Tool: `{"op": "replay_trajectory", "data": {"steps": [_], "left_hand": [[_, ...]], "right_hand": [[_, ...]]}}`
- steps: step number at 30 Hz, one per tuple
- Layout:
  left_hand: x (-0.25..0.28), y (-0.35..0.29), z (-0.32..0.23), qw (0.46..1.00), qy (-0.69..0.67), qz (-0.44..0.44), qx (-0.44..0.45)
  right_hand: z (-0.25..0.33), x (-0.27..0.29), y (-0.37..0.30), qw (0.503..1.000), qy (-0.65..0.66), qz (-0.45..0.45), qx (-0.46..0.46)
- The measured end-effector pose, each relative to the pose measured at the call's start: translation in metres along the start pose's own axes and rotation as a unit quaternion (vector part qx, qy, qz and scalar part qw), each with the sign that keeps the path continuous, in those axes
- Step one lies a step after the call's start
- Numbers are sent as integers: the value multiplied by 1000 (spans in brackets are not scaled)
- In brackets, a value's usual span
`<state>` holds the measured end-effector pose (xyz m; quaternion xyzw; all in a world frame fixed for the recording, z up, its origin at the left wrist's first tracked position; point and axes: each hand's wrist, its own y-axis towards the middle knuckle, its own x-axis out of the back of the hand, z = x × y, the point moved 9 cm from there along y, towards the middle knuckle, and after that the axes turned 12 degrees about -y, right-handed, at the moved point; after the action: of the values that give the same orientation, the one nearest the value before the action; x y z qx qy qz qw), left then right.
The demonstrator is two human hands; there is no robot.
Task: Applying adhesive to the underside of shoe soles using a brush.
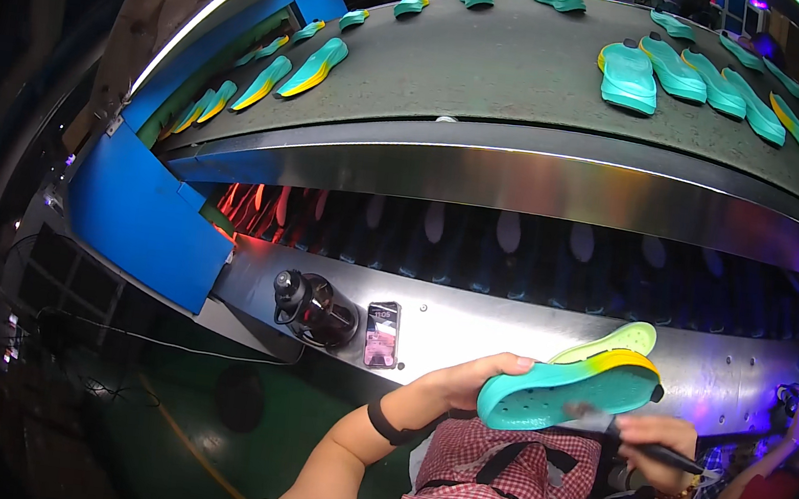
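Observation:
My left hand is closed on the heel end of a teal shoe sole with a yellow band along its edge. The sole is tilted, and its hollow inner face, dotted with small marks, shows toward me. In my right hand is a brush with a black handle; its blurred tip lies at the sole's inner face. Whether the bristles touch it I cannot tell. Just behind the sole is a pale green sole-shaped piece, partly covered by it.
Beyond the steel ledge runs a conveyor belt carrying many teal soles. A dark bottle and a phone stand at left on the ledge. A blue panel rises farther left. Another person's arm shows at right.

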<state>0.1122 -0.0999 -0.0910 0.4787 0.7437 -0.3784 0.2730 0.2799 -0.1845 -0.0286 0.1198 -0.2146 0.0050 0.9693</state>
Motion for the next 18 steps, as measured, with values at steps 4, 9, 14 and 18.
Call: {"op": "replay_trajectory", "data": {"steps": [4, 9, 14, 18], "left_hand": [[-9, -4, -22, 989, 130, 37, -59], [10, -3, -23, 980, -175, 57, -72], [20, 46, 4, 937, -300, 83, -157], [19, 45, 25, 949, -273, 96, -126]], "right_hand": [[14, -20, 6, 995, -61, 36, 69], [33, -20, -2, 988, -70, 93, 106], [8, -22, 13, 995, 14, -93, 42], [-38, -53, 17, 985, 120, -26, -119]]}}
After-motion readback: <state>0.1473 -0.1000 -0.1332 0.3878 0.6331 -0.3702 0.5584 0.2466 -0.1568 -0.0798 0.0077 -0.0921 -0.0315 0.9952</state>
